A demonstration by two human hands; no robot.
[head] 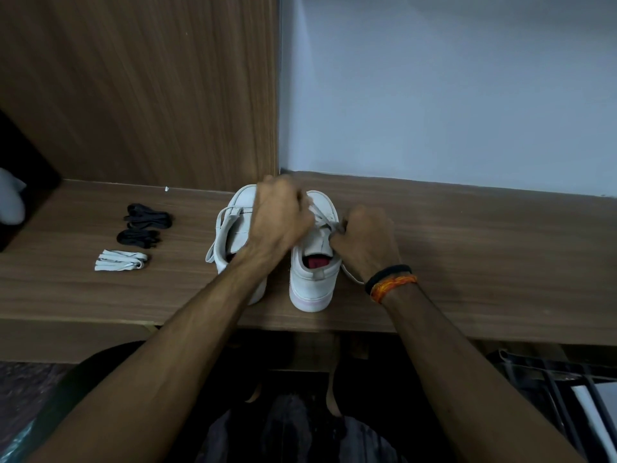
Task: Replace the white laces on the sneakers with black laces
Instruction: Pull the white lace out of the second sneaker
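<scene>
Two white sneakers side by side at centre frame on the wooden surface [467,248], heels toward the bottom edge, toes toward the wall, long axes running up the picture. Right sneaker [312,279] under both hands; left sneaker [233,228] just beside it, partly behind the forearm, a loose white strap of lace hanging down its outer side.

Left hand [280,218] crossed over from lower left, fingers curled over the lace rows near the toe end; exactly what is pinched under the knuckles cannot be told. Right hand [364,242] at the right flank of the same shoe, fingers closed, pinching the white lace [325,220], which runs taut and diagonal up-left toward the left hand. Another stretch of white lace trailing out below the right wrist.

Lace lying across the shoe, so likely pull outward to the right, away from the eyelets; right hand nearer that free end, left steadying.

Black laces [148,217] in two bundles at middle left, well apart from the shoes; a bundled white lace [120,260] just below them. Swap judged early
</scene>
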